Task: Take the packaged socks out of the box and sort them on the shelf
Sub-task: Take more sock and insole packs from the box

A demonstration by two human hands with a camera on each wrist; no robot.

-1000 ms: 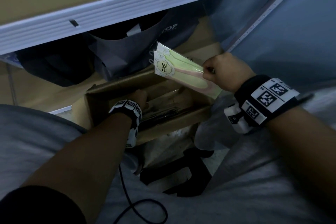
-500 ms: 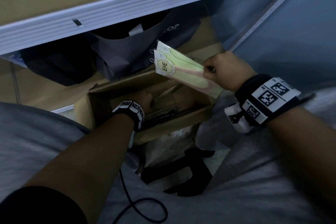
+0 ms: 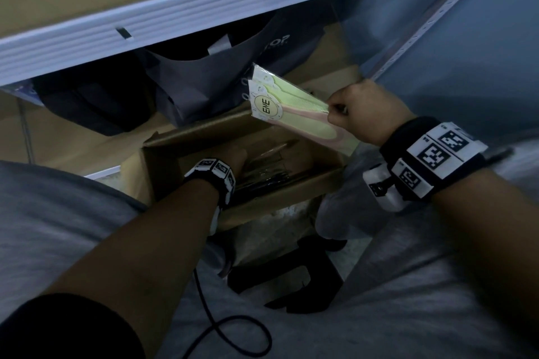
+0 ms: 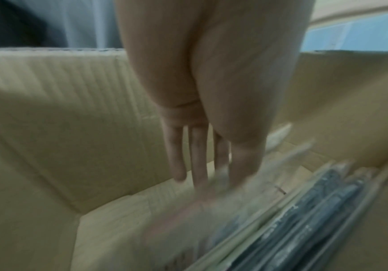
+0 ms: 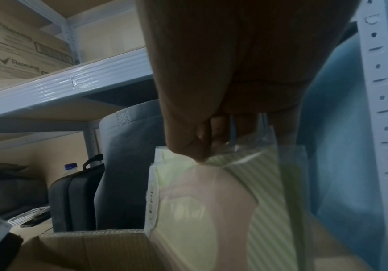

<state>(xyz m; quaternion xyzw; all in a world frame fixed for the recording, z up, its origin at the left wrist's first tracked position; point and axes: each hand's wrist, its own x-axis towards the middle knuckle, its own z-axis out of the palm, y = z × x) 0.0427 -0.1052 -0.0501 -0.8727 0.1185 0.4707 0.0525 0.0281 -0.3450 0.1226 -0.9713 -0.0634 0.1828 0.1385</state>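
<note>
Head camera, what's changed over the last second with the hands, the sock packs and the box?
Little moved. The left hand shifted slightly right inside the cardboard box, fingers straight, reaching toward the packs still in the box; no grip shows yet. The right hand keeps pinching the green sock packs above the box's right edge, as before. The box stayed put.

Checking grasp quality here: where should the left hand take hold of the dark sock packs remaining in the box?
By their upturned top edges, from above. The dark sock packs stand on edge, packed against the box wall, so flat faces aren't reachable. The left hand hangs beside them, fingers straight.
</note>
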